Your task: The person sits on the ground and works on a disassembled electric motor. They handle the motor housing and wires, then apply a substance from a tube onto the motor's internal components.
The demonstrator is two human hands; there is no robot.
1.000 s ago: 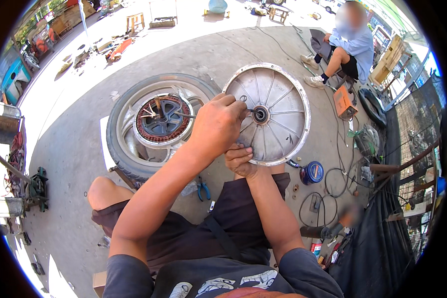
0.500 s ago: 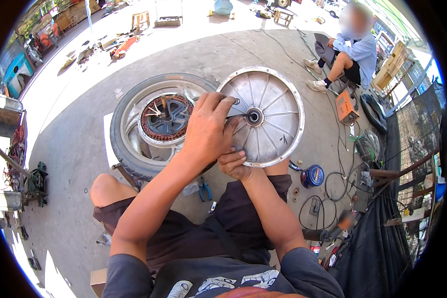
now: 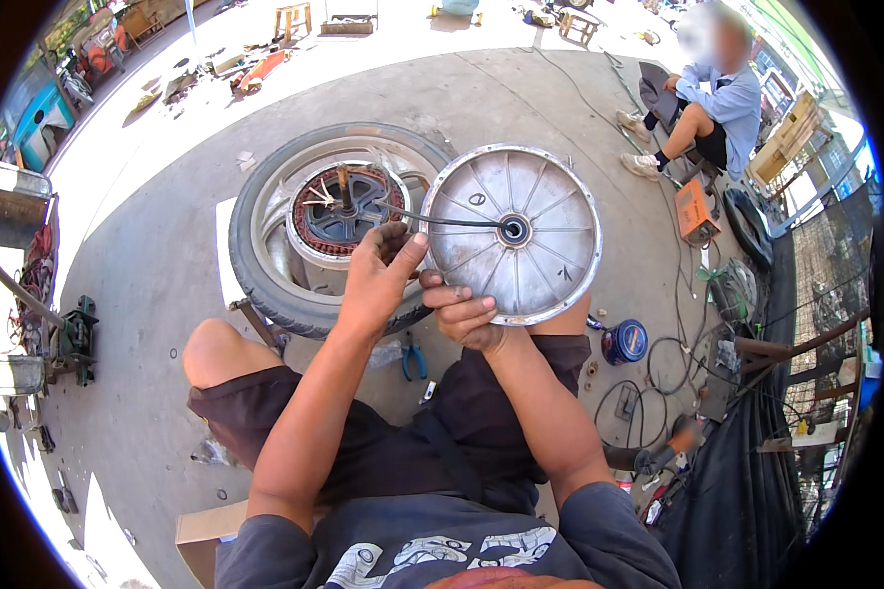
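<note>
A round silver metal hub cover (image 3: 471, 265) with radial ribs is tilted up in front of me. My right hand (image 3: 469, 312) grips its lower left rim. From the bearing hole at its middle, a black cable (image 3: 462, 223) runs left toward the wheel. My left hand (image 3: 378, 270) is just below the cable by the cover's left edge, fingers half curled and thumb apart; I see nothing clearly held in it. Behind lies a spoked wheel with a tyre (image 3: 262, 290), with a hub motor (image 3: 347, 211) showing copper windings, an upright axle and pale wires.
Blue-handled pliers (image 3: 414, 363) lie on the concrete between my knees. To the right are a blue round tub (image 3: 625, 342), an orange box-shaped machine (image 3: 695, 212), tangled cables and an angle grinder (image 3: 663, 454). A seated person (image 3: 722, 108) is at the far right.
My left hand has moved left and down off the cover's face, uncovering a longer stretch of the cable. My right hand still grips the rim. The whole view has shifted slightly.
</note>
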